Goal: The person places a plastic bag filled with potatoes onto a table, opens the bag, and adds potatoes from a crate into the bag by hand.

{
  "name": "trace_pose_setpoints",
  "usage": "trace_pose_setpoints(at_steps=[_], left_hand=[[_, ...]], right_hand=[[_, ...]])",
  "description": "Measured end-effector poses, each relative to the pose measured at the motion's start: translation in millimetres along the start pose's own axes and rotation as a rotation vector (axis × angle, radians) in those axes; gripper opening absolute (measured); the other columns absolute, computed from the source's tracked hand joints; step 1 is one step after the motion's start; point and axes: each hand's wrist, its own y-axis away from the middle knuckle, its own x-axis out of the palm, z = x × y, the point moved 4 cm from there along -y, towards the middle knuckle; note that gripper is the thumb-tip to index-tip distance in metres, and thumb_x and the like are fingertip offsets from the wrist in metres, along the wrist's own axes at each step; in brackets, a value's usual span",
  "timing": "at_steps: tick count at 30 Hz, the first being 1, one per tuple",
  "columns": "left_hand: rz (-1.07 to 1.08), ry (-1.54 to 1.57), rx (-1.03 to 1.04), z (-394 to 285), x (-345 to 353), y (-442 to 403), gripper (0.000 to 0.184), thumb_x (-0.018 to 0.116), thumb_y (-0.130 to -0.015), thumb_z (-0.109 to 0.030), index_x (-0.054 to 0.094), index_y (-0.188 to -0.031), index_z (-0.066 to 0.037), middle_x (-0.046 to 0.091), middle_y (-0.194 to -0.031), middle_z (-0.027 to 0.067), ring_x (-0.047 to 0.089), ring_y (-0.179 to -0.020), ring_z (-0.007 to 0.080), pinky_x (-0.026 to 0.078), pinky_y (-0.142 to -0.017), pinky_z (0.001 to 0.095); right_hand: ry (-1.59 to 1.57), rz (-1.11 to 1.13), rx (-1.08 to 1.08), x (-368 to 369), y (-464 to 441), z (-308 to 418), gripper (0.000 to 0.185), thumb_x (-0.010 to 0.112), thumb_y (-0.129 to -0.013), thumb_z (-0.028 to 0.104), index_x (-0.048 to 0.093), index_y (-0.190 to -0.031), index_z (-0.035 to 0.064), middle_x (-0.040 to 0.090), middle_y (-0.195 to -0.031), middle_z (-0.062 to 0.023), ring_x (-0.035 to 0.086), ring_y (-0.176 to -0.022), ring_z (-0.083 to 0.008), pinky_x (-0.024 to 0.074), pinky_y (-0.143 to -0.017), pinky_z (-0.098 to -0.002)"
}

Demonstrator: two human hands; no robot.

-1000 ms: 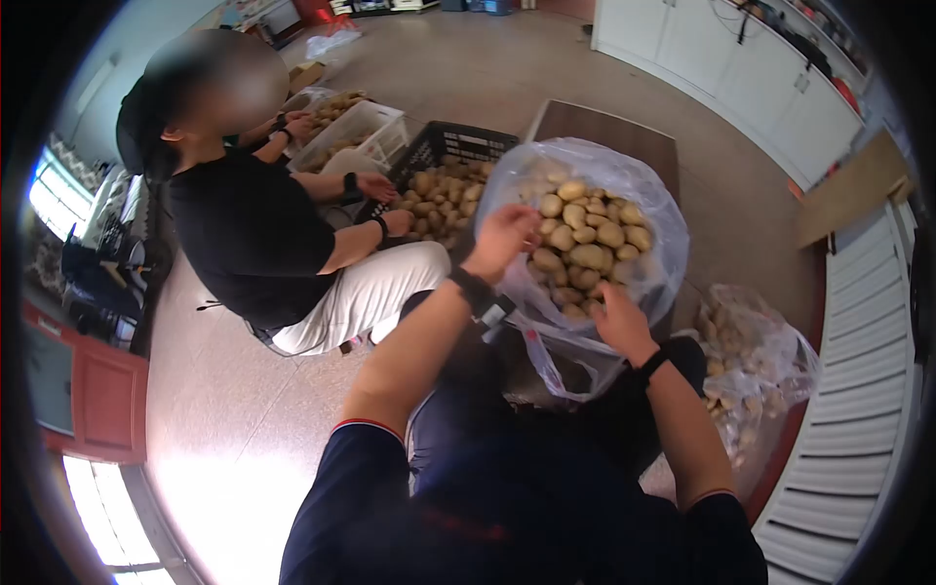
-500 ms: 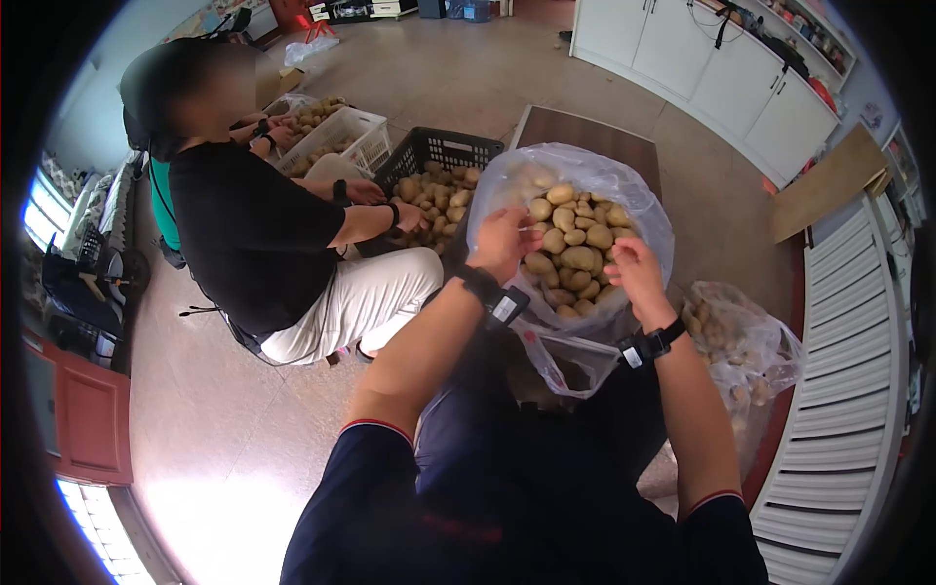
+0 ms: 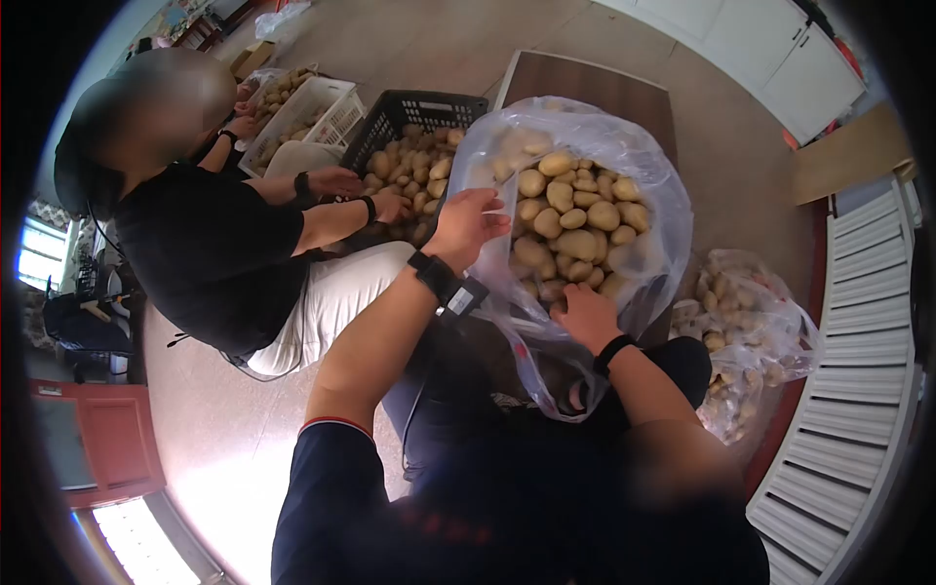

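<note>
A large clear plastic bag [image 3: 668,219] stands open in front of me, full of yellow-brown potatoes [image 3: 577,244]. At its left side is my left hand [image 3: 468,230], fingers loosely bent and apart, nothing seen in them. My right hand [image 3: 588,318] is at the near rim of the bag, its fingers curled over the plastic beside the nearest potatoes. The fingertips are partly hidden. Below that hand hangs a loose handle [image 3: 531,375] of the bag.
A person in a black shirt [image 3: 210,244] sits at my left, hands in a black crate [image 3: 429,103] of potatoes. Beyond are a white crate [image 3: 336,112] and another person's hands. A second potato bag [image 3: 756,312] lies right, near a white radiator [image 3: 843,361]. A brown board [image 3: 595,83] lies behind my bag.
My right hand has moved from above the bag's right side down to its near rim. My left hand has shifted slightly left. The view has tilted down.
</note>
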Motion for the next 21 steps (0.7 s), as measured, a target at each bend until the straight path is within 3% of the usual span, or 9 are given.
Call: trace_pose_setpoints(at_steps=[2,4,7,13,16,19,20,21], left_hand=[[-0.024,-0.051,-0.007,-1.5,-9.0,-11.8,0.028,0.06,-0.091,-0.016,0.055,-0.113,0.001,0.059,-0.1,0.0125,0.063,-0.079,0.0267,0.055,-0.074,0.0399],[-0.03,-0.04,-0.012,0.6,-12.8,-18.9,0.028,0.061,-0.091,-0.016,0.055,-0.113,0.0,0.059,-0.099,0.0124,0.063,-0.079,0.0269,0.056,-0.072,0.04],[-0.038,-0.021,-0.027,8.5,-12.0,-25.8,0.028,0.061,-0.091,-0.017,0.055,-0.112,-0.001,0.06,-0.097,0.0121,0.063,-0.079,0.0262,0.056,-0.071,0.04],[0.037,-0.022,-0.051,20.2,3.3,-22.1,0.025,0.06,-0.091,-0.018,0.056,-0.109,-0.001,0.059,-0.094,0.0112,0.064,-0.072,0.023,0.057,-0.067,0.0367],[0.093,-0.123,-0.053,21.2,5.5,-17.7,0.023,0.058,-0.092,-0.017,0.056,-0.109,-0.001,0.059,-0.091,0.0105,0.064,-0.068,0.0202,0.057,-0.063,0.0344],[0.085,-0.119,-0.057,18.7,-0.1,-11.5,0.024,0.058,-0.093,-0.018,0.056,-0.11,-0.001,0.06,-0.09,0.0098,0.065,-0.068,0.0199,0.056,-0.064,0.034],[0.091,-0.094,-0.06,18.3,-3.5,-8.0,0.025,0.058,-0.093,-0.019,0.056,-0.111,-0.002,0.06,-0.093,0.0093,0.064,-0.069,0.02,0.056,-0.064,0.034],[0.092,-0.098,-0.045,16.7,-5.6,-4.4,0.025,0.058,-0.093,-0.019,0.056,-0.111,-0.002,0.06,-0.093,0.0093,0.064,-0.069,0.02,0.056,-0.064,0.034]], right_hand=[[-0.01,0.084,0.0,8.7,-0.6,-0.9,0.028,0.07,-0.077,0.019,0.06,-0.1,0.0063,0.062,-0.101,-0.0147,0.064,-0.088,-0.0336,0.053,-0.075,-0.0465],[0.068,-0.007,-0.143,13.6,0.8,2.3,0.036,0.074,-0.073,0.022,0.058,-0.101,0.0066,0.062,-0.1,-0.0134,0.064,-0.087,-0.034,0.0536,-0.072,-0.0449],[0.1,0.037,-0.211,17.8,3.5,6.2,0.04,0.076,-0.071,0.024,0.056,-0.102,0.0069,0.061,-0.098,-0.0126,0.065,-0.087,-0.0337,0.0536,-0.072,-0.0436],[-0.002,0.071,-0.107,11.6,-2.3,4.0,0.036,0.069,-0.073,0.02,0.056,-0.103,0.0053,0.061,-0.103,-0.0183,0.063,-0.09,-0.0375,0.0523,-0.075,-0.0476],[-0.14,0.101,0.055,9.3,-8.1,-4.0,0.037,0.063,-0.075,0.019,0.058,-0.107,0.0017,0.064,-0.098,-0.0203,0.062,-0.093,-0.0399,0.0517,-0.08,-0.0477],[-0.318,0.065,-0.01,28.7,-23.1,-33.8,0.036,0.057,-0.081,0.02,0.059,-0.11,-0.0002,0.064,-0.094,-0.0217,0.062,-0.093,-0.0409,0.0508,-0.079,-0.0475],[-0.519,0.038,0.159,29.8,-28.5,-42.8,0.036,0.052,-0.087,0.022,0.06,-0.112,-0.0026,0.064,-0.093,-0.0163,0.064,-0.086,-0.0333,0.0502,-0.072,-0.0413],[-0.521,0.028,0.148,33.6,-32.5,-47.3,0.036,0.052,-0.087,0.022,0.06,-0.112,-0.0026,0.064,-0.093,-0.0163,0.064,-0.086,-0.0333,0.0502,-0.072,-0.0413]])
